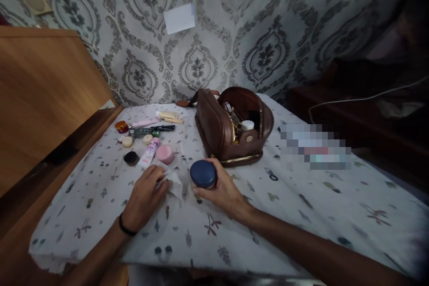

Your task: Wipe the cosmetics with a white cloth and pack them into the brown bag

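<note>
My right hand (pixel 228 190) is wrapped round a jar with a dark blue lid (pixel 203 174), held just in front of the bag. A thin white tissue (pixel 174 184) is bunched in my left hand (pixel 145 194), which wears a black band at the wrist. Just beyond that hand lie a pink round jar (pixel 165 154) and a white and purple tube (pixel 149 152). The brown toiletry bag (pixel 217 129) stands unzipped behind the blue-lidded jar. Inside it a white-capped container (pixel 247 125) and other small items show in part.
Several cosmetics lie at the left: a black jar (pixel 131 157), an amber jar (pixel 121 126), a green bottle (pixel 144 132) and a cream tube (pixel 167 115). A wooden panel (pixel 50 98) borders the cloth-covered table (pixel 187 246) on the left. A blurred-out item (pixel 315 147) lies at the right.
</note>
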`<control>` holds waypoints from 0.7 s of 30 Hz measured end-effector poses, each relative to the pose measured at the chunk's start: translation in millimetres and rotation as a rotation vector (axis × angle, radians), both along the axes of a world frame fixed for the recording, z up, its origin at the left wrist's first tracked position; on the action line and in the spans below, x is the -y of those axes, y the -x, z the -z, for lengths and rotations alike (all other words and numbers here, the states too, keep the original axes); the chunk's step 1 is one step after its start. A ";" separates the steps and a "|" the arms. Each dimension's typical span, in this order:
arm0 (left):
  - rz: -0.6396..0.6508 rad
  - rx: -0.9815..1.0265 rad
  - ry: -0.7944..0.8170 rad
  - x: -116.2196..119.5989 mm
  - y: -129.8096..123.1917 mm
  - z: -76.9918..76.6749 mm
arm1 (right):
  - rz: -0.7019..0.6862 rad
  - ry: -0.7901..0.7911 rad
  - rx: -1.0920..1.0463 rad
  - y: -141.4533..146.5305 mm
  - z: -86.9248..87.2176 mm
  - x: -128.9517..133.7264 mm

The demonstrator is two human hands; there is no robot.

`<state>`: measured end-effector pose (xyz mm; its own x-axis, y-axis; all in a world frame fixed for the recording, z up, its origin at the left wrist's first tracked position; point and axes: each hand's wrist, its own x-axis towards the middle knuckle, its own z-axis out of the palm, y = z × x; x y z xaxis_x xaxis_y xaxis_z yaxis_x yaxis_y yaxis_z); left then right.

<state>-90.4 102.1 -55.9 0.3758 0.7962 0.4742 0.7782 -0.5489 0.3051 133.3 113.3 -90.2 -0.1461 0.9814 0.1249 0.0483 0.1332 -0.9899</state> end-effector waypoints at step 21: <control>0.078 0.383 0.492 6.3 -51.9 -17.9 | 0.027 -0.218 0.195 -7.0 -7.4 6.6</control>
<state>-38.5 95.8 -38.0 0.3176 0.9325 0.1720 0.5272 -0.3245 0.7854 140.2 106.7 -82.8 -0.1627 0.9383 0.3052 0.2415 0.3378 -0.9097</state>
